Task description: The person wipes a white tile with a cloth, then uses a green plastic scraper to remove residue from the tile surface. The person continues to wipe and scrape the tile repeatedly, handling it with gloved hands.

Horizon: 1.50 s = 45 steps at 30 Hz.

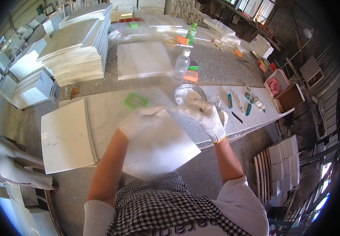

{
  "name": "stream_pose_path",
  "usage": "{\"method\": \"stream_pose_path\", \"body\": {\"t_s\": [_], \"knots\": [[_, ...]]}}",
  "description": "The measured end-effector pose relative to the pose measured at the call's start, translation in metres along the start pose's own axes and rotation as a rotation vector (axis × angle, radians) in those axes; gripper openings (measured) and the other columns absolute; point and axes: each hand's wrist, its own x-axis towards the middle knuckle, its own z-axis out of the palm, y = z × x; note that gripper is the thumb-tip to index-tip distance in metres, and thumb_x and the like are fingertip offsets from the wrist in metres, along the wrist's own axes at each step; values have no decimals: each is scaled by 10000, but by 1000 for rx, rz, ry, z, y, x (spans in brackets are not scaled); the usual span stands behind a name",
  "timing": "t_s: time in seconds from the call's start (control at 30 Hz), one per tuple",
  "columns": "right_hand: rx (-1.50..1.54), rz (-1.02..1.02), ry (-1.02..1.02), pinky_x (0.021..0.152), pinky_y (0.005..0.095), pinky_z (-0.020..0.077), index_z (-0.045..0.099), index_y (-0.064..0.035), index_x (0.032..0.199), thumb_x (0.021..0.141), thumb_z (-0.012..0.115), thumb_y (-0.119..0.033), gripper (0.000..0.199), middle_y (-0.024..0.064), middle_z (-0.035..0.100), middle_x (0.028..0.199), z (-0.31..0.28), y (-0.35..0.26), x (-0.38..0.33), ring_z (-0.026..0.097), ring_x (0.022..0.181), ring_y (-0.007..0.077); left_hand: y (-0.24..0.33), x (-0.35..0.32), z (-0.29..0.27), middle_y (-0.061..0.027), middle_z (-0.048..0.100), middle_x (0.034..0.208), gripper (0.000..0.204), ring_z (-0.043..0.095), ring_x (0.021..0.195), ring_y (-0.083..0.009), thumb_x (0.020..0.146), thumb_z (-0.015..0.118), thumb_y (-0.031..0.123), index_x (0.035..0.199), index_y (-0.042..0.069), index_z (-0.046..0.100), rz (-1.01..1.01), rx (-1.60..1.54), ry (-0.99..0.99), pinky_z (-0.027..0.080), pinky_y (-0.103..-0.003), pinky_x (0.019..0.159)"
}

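Observation:
A white marble tile (160, 145) with faint grey veins lies tilted in front of me, its near part reaching past the table's front edge toward my apron. My left hand (140, 121), in a white knit glove, grips its far left edge near the top corner; motion smears the fingers. My right hand (207, 118), gloved alike, is closed just right of that corner, beside a round metal bowl (205, 93) of white material. Whatever its blurred fingers pinch is too unclear to name. Beyond my left hand sits a bright green block (135, 100).
Another marble tile (65, 137) rests at the table's left. Small teal tubes (230, 101) and a black strip (237, 117) lie right of the bowl. Behind stand a clear plastic bottle (182, 65), an orange block (191, 75), a green bottle (192, 34) and a tall slab stack (77, 51).

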Motion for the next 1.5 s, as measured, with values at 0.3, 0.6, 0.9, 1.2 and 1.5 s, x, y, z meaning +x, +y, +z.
{"method": "stream_pose_path", "body": {"t_s": [0.3,0.6,0.9,1.2,1.5], "knots": [[26,14,-13,857,330,501,696,25,1019,828,751,-139,257,147,688,986,-1,-3,0,637,921,215,-2,0,0,-52,687,1139,433,609,999,-122,884,656,155,1297,33,616,-14,15,9,480,-269,891],[17,-51,-18,864,350,513,680,29,1040,811,761,-127,289,154,684,996,-3,-3,1,651,942,244,1,0,-1,-62,682,1167,437,605,1012,-125,892,649,153,1310,37,606,14,87,-11,476,-271,908],[-50,-103,9,868,362,515,684,20,1027,794,774,-140,297,171,683,1025,-2,-7,4,655,959,273,5,-1,1,-33,674,1141,458,596,996,-102,881,663,119,1325,29,595,-36,-59,-12,478,-251,895],[-66,-107,0,840,359,525,681,23,1002,806,772,-160,283,174,687,1019,-3,-6,7,664,929,273,5,-1,1,-35,683,1121,463,600,966,-99,884,668,129,1328,24,591,-15,-30,-5,483,-247,868],[-70,-142,34,801,360,534,680,20,1004,801,787,-204,321,177,691,963,0,-2,7,673,879,269,6,-1,1,-45,682,1148,459,601,1006,-109,882,668,132,1320,16,594,-37,9,2,474,-256,904]]}}
